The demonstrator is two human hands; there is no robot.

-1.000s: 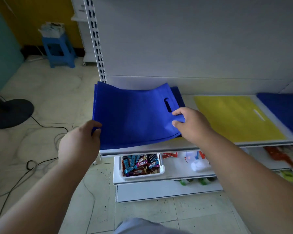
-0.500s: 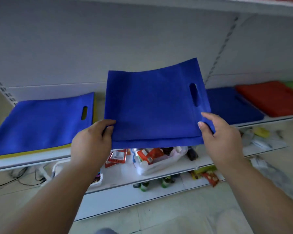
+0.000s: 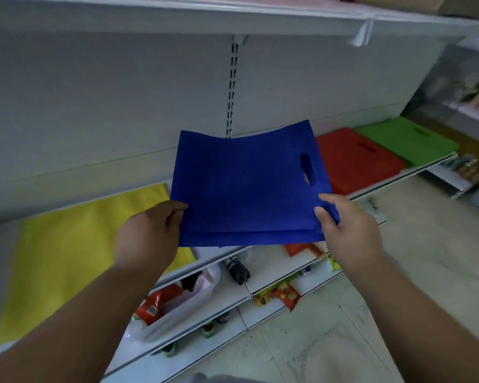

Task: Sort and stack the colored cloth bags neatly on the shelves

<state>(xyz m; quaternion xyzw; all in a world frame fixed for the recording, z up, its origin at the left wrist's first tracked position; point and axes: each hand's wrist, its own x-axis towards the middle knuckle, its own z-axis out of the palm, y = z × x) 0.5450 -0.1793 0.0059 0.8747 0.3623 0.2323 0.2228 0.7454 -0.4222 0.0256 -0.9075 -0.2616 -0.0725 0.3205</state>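
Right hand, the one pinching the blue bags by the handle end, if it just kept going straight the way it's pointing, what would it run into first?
The right hand points up and away toward the shelf. Beyond the blue bags it pinches, it would probably meet the red bag stack first, though depth is hard to judge.

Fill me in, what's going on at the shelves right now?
A person holds a small stack of blue bags in the air in front of the shelf, left hand gripping the left edge, right hand the right corner. Yellow bags, red bags and green bags already lie on that shelf.
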